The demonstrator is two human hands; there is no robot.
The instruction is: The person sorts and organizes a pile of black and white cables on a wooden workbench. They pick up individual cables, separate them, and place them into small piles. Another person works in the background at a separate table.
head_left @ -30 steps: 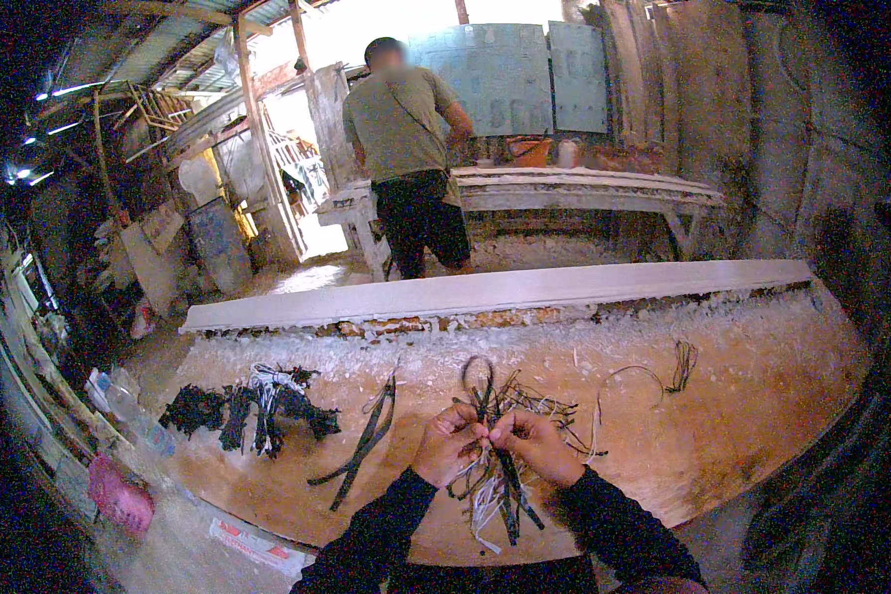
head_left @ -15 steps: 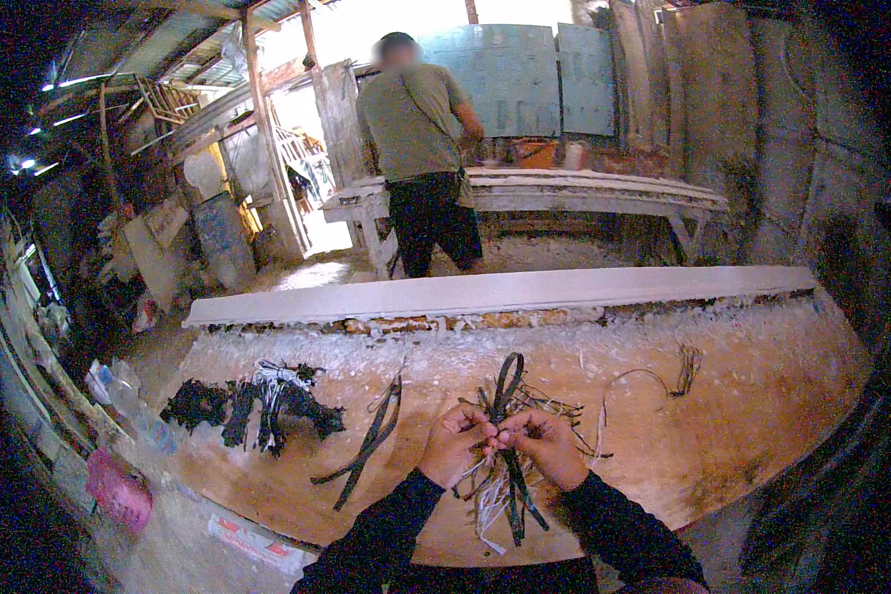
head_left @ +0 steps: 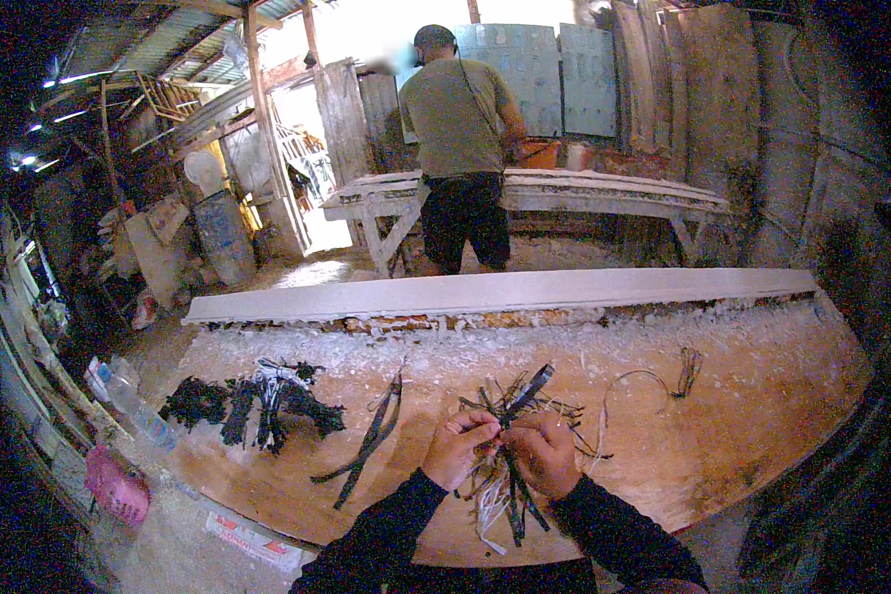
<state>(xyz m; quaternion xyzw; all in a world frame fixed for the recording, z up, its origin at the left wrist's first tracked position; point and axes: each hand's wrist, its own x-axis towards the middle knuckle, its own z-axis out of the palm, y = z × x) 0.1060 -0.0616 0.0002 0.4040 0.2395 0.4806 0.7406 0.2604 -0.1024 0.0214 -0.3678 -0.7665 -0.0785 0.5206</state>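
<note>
A bundle of black strips, folded over at the top, is pinched at its middle between my two hands. Fingers and thumb of my left hand close on it from the left. From the right, my right hand grips the same spot, its fingers curled and partly hiding the pinch. The loose ends hang below toward the near edge of the table. Under and around my hands lies a tangle of white and dark strands. Left of my left hand rests a separate black strip bundle, crossed near its middle.
Several dark and white bundles lie at the table's left. A thin wiry strand is at the right. A white-coated board runs along the far side. Beyond it, a person stands at a white bench.
The upright black loop has tilted right and looks narrower. My right hand has curled and turned inward, while my left stays nearly in place. The person behind has shifted right.
</note>
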